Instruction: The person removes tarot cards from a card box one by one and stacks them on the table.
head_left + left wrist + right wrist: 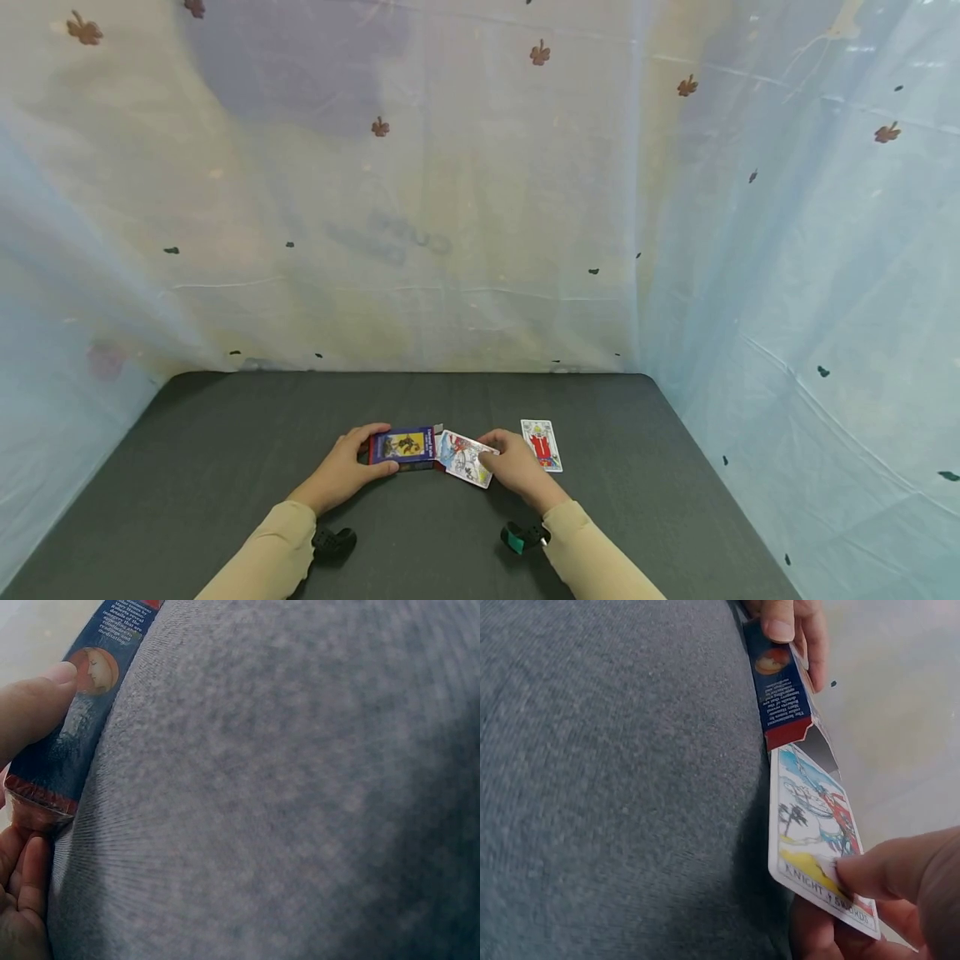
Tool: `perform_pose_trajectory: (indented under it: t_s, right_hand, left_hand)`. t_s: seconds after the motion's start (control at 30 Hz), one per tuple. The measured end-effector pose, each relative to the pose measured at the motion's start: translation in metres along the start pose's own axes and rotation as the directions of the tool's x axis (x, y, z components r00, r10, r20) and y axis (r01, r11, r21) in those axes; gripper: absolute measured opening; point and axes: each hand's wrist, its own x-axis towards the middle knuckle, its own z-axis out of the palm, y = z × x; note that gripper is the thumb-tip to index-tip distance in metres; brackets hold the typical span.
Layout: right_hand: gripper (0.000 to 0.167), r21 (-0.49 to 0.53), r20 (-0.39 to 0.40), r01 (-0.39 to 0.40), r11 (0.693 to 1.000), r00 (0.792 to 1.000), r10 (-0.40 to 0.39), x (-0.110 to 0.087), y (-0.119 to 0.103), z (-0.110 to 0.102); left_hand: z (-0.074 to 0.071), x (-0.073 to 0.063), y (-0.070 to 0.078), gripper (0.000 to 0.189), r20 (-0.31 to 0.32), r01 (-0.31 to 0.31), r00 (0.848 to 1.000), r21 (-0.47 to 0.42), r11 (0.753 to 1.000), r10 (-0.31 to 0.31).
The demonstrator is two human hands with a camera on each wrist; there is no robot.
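Box gripped on my left, Knight of Swords card pinched on my right

Pale sheeting (480,183) with brown and green leaf shapes hangs beyond my fingertips and at either side. Under both hands spreads the dark grey table (431,542). Cream sleeves (264,546) cover my forearms behind the fingers.

My left hand (343,468) is wrapped about the closed end of the blue box (405,445), thumb along the near side, other fingers curled round the far side and end; they part only by the box's width. Its open end points toward my right fingers.

My right hand (519,468) has its thumb on the face of the Knight of Swords card (466,460) and fingers beneath, closed to the card's thinness. The card tilts between that pinch and the box's mouth; whether its far edge sits inside, I cannot tell.

A red-figured loose card (542,445) lies flat just right of my right fingers.
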Motion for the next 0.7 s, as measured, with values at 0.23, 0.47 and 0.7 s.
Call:
perform_pose_trajectory:
  t_s: [0.23, 0.47, 0.7]
  right_hand:
    - [0.017, 0.034, 0.010, -0.005, 0.999, 1.000, 0.005, -0.005, -0.002, -0.009]
    - [0.019, 0.075, -0.037, -0.003, 0.997, 0.999, 0.006, -0.005, 0.004, -0.019]
    - [0.021, 0.111, -0.083, -0.043, 0.993, 0.995, 0.052, -0.008, 0.013, -0.032]
  left_hand:
    - [-0.001, -0.002, 0.002, 0.076, 0.007, 0.004, 1.000, -0.002, 1.000, -0.004]
    - [-0.002, -0.002, 0.005, 0.076, 0.012, -0.002, 1.000, 0.004, 1.000, 0.002]
    - [-0.003, -0.001, 0.003, 0.076, 0.011, -0.006, 1.000, 0.003, 1.000, 0.006]
